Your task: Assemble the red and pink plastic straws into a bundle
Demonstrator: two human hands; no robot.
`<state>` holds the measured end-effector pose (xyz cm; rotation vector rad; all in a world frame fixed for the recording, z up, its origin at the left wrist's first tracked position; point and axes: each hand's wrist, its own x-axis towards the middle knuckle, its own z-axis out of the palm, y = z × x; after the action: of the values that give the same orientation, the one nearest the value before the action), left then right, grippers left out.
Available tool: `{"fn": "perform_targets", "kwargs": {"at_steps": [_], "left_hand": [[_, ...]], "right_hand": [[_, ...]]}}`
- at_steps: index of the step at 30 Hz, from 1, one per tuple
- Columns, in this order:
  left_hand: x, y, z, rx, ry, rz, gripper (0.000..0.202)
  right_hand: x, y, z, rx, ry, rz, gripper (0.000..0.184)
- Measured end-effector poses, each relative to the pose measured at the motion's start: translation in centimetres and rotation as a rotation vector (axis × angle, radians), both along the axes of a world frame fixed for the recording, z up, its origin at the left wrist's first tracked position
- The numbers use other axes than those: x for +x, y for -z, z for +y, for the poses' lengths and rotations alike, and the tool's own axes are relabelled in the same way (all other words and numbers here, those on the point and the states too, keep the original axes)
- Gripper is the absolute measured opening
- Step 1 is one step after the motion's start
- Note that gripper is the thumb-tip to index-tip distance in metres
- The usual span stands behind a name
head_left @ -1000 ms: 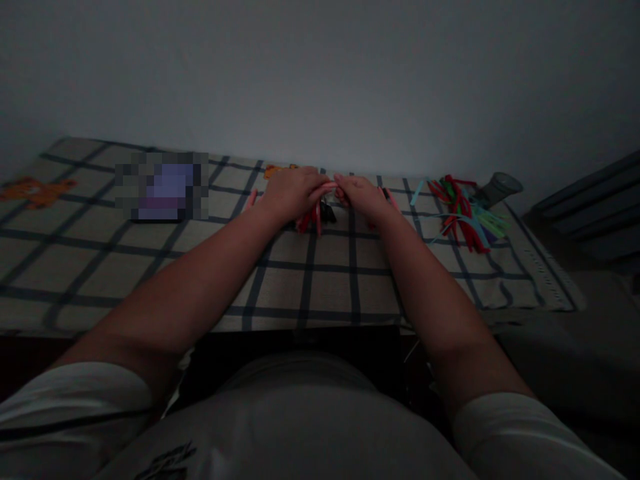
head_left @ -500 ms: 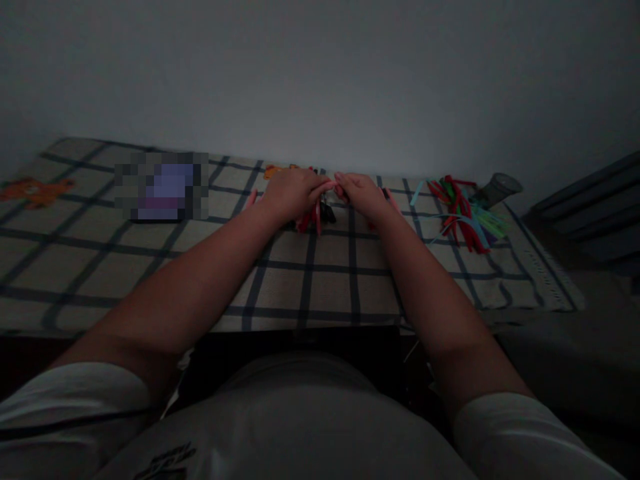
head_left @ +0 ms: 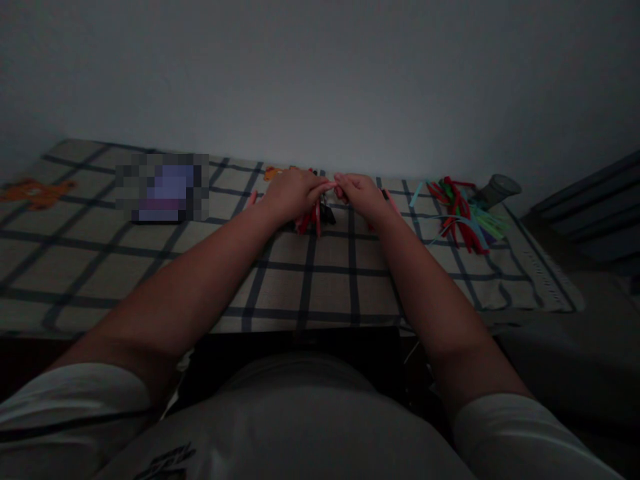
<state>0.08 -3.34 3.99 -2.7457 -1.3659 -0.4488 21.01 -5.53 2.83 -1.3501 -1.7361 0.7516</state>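
My left hand (head_left: 295,192) and my right hand (head_left: 359,192) meet over the middle of the cloth-covered table, fingertips almost touching. Both are closed in a pinch on what looks like a thin pink strip (head_left: 332,185), mostly hidden by the fingers. Below and between the hands lies a bunch of red and black strips (head_left: 314,221), partly covered by my left hand. Pink strips show beside my left wrist (head_left: 252,199) and past my right wrist (head_left: 393,201).
On the right lie red, green and light-blue strips (head_left: 463,223) by a tipped clear cup (head_left: 500,190). A blurred-out purple object (head_left: 170,190) stands at left, near an orange cut-out shape (head_left: 37,192). Another orange piece (head_left: 273,173) is behind my left hand. A wall (head_left: 320,80) borders the table's back.
Both hands keep the same pinch at nearly the same spot. The view has shifted very slightly; nothing else has visibly moved.
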Motion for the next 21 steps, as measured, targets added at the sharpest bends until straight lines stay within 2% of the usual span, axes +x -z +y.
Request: {"fn": "perform_targets", "kwargs": {"at_steps": [7, 14, 21], "left_hand": [[0.06, 0.47, -0.18, 0.040, -0.014, -0.030, 0.062], [0.17, 0.54, -0.26, 0.022, -0.029, -0.037, 0.049], [0.09, 0.51, -0.20, 0.006, -0.034, -0.086, 0.052]], "right_hand": [[0.00, 0.48, 0.41, -0.082, 0.015, 0.039, 0.069], [-0.41, 0.28, -0.02, -0.156, 0.013, 0.030, 0.070], [-0.31, 0.59, 0.77, -0.062, 0.034, 0.097, 0.080]]}}
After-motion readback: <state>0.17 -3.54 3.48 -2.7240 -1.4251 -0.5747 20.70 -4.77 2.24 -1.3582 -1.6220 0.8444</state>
